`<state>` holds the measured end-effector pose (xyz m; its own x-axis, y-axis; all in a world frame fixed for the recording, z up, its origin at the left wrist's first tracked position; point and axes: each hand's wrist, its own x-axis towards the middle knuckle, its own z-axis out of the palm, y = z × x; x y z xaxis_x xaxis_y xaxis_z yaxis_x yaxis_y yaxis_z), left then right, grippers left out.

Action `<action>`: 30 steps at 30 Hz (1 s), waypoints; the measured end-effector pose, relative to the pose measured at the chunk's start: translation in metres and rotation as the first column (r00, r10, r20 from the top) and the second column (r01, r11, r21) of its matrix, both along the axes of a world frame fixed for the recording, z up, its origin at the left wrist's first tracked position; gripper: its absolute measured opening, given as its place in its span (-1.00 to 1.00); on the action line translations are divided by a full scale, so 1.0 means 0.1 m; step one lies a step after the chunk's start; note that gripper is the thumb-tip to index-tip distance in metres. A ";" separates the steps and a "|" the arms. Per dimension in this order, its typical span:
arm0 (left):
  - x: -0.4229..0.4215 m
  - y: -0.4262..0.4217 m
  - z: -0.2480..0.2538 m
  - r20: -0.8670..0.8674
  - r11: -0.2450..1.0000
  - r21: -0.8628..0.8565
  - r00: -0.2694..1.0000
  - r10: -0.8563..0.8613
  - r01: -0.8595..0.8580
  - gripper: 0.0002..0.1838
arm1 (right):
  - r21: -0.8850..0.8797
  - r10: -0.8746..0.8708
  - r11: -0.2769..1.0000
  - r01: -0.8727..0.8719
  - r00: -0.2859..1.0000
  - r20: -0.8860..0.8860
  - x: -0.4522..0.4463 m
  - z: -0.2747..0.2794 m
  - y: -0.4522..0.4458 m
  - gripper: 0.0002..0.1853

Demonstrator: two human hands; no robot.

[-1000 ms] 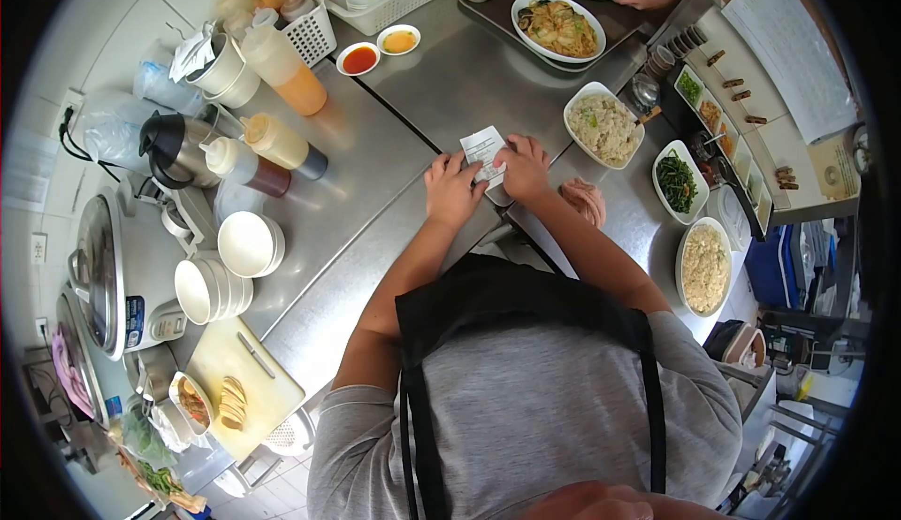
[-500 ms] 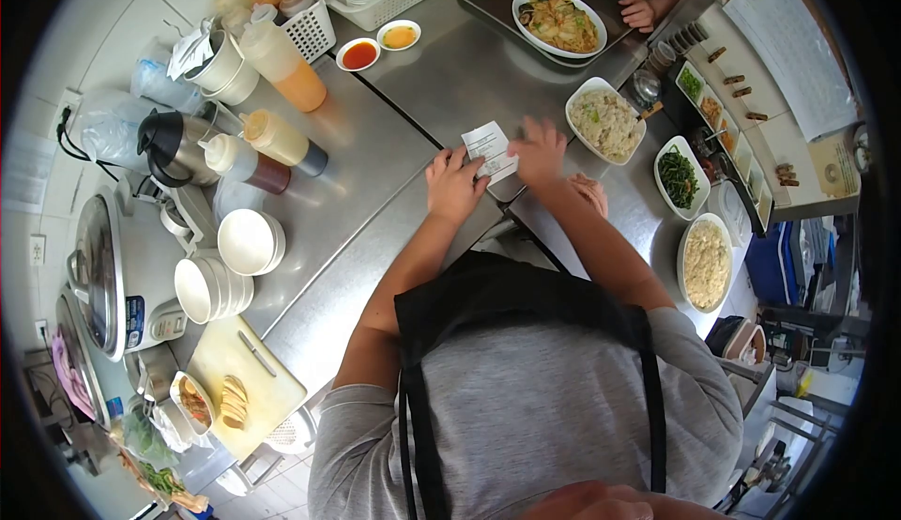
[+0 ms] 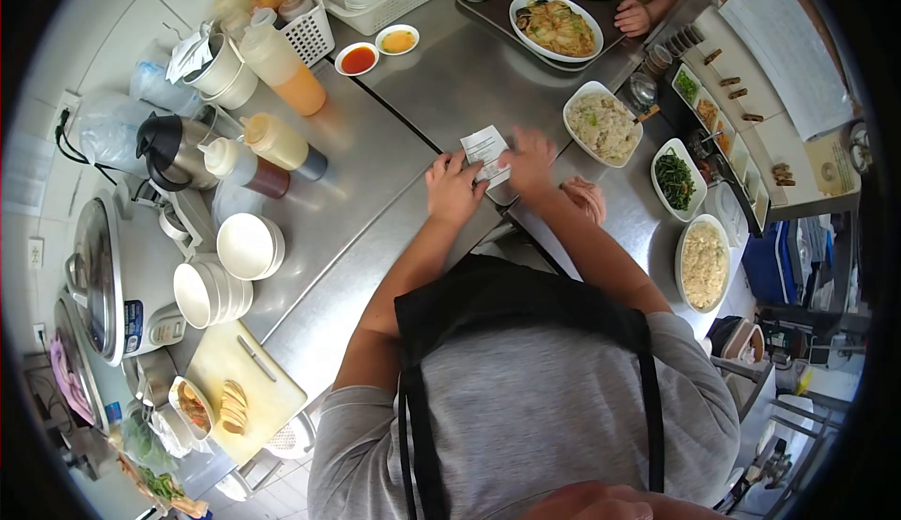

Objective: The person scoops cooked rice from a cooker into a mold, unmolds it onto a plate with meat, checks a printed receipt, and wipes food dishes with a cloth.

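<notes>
A small white printed paper slip (image 3: pixel 486 147), which looks like a receipt, lies on the steel counter in front of me. My left hand (image 3: pixel 454 190) rests at its lower left, fingers apart, pressing its lower edge down against the counter. On the slip's right side is my right hand (image 3: pixel 531 165), fingers stretched out and smeared by motion, its thumb by the paper's edge. Just right of my right wrist sits a crumpled pinkish cloth (image 3: pixel 584 199). The print on the slip is too small to read.
Bowls of fried rice (image 3: pixel 603 124), greens (image 3: pixel 675 179) and plain rice (image 3: pixel 704 265) stand right. A tray (image 3: pixel 495 10) holds a noodle plate (image 3: pixel 557 27), near another person's hand (image 3: pixel 633 18). Sauce bottles (image 3: pixel 246 165), stacked white bowls (image 3: pixel 250 245) and a cutting board (image 3: pixel 277 403) are left.
My right hand has shifted slightly left, and its fingers are less spread over the slip's edge. My left hand stays on the paper. The other person's hand has moved slightly.
</notes>
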<state>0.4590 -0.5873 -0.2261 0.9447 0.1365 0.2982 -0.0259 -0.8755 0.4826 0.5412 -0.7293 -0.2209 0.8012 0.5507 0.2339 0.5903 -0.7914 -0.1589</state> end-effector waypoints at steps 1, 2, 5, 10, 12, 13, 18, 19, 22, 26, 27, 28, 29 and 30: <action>-0.01 0.00 -0.01 0.005 1.000 0.007 1.000 0.000 0.000 -0.64 | -0.039 -0.031 0.999 0.033 0.998 0.054 0.03 0.05 -0.07 -0.94; -0.01 0.01 -0.01 -0.003 1.000 0.008 1.000 0.001 -0.001 -0.64 | -0.075 -0.062 0.995 0.070 0.992 0.110 0.08 0.13 -0.16 -0.94; 0.00 0.00 0.02 -0.004 1.000 0.012 1.000 0.001 -0.001 -0.64 | -0.099 -0.081 0.991 0.095 0.987 0.135 0.12 0.27 -0.32 -0.94; -0.02 -0.02 0.02 0.031 1.000 0.028 1.000 0.002 -0.003 -0.64 | 0.061 -0.066 0.996 0.067 0.998 -0.014 0.02 0.23 -0.33 -0.92; -0.02 0.00 0.00 0.026 0.999 0.029 1.000 0.017 -0.017 -0.63 | 0.098 -0.089 0.990 0.097 0.992 -0.087 -0.04 0.25 -0.31 -0.86; -0.01 -0.02 -0.01 0.026 1.000 0.028 1.000 0.014 -0.015 -0.63 | 0.153 -0.067 0.985 0.086 0.989 -0.129 -0.03 0.26 -0.32 -0.87; 0.00 -0.04 0.01 0.004 1.000 0.027 1.000 0.004 -0.004 -0.63 | 0.451 -0.114 0.886 0.107 0.993 -0.011 0.50 0.73 -0.75 -0.85; -0.02 -0.03 0.03 -0.015 1.000 0.029 1.000 0.009 -0.009 -0.63 | 0.468 -0.222 0.861 0.199 0.975 -0.006 0.66 0.88 -0.96 -0.85; -0.02 -0.02 0.04 -0.004 1.000 0.022 1.000 0.001 -0.001 -0.65 | 0.143 -0.473 0.861 0.488 0.872 -0.130 0.96 1.25 -1.66 -0.79; -0.02 -0.02 0.05 0.006 1.000 0.007 1.000 0.006 -0.006 -0.66 | -0.454 -0.609 0.724 0.519 0.790 -0.067 0.77 1.01 -2.18 -0.69; -0.02 -0.02 0.05 0.009 1.000 0.008 1.000 0.006 -0.006 -0.66 | -0.544 -0.632 0.686 0.484 0.766 -0.116 0.59 1.09 -2.10 -0.71; -0.02 -0.02 0.05 0.015 1.000 0.011 1.000 0.005 -0.005 -0.66 | -0.560 -0.649 0.669 0.489 0.751 -0.119 0.53 1.05 -2.11 -0.72; -0.01 -0.02 0.04 0.021 1.000 0.015 1.000 0.005 -0.005 -0.66 | -0.575 -0.665 0.652 0.494 0.736 -0.122 0.51 0.96 -2.13 -0.74; -0.02 -0.02 0.03 0.026 1.000 0.020 1.000 0.005 -0.006 -0.66 | -0.590 -0.681 0.636 0.497 0.721 -0.126 0.51 0.85 -2.14 -0.75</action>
<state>0.4572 -0.5890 -0.2228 0.9359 0.1354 0.3252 -0.0334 -0.8849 0.4646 0.5918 -0.9432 -0.1357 0.9646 -0.1107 -0.2393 -0.0445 -0.9629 0.2661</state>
